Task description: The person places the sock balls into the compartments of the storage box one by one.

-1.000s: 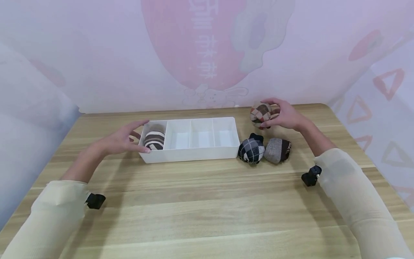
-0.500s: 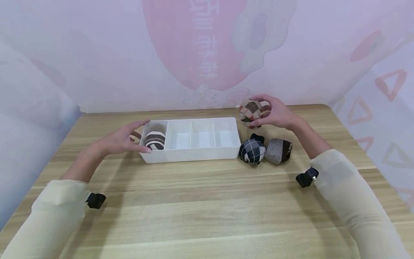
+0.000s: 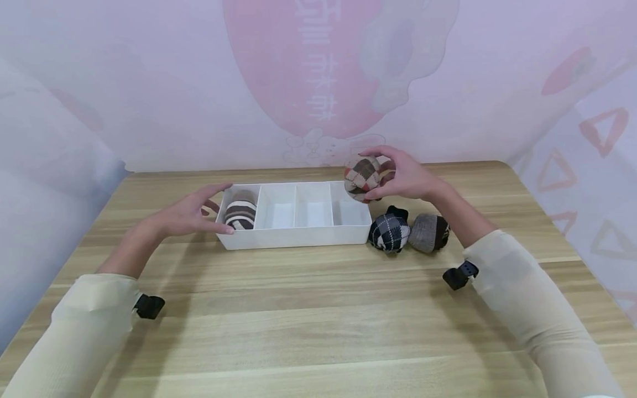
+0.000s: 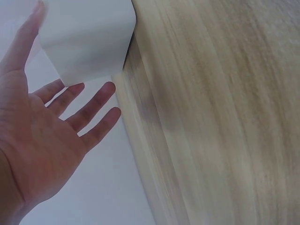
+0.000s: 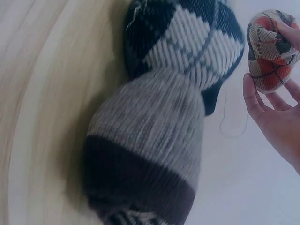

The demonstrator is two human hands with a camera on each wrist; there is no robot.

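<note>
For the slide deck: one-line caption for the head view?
Right hand holds an argyle sock ball above the white divider tray; left hand touches its end.

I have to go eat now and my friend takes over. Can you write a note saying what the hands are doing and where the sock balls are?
Right hand grips the red-and-beige checked sock ball above the right end of the white tray.
Left hand is open, thumb on the tray's left end.
Done: the striped sock ball sits in the leftmost compartment.
Left: three compartments are empty; the black checked sock ball and the grey sock ball lie on the table right of the tray.
</note>
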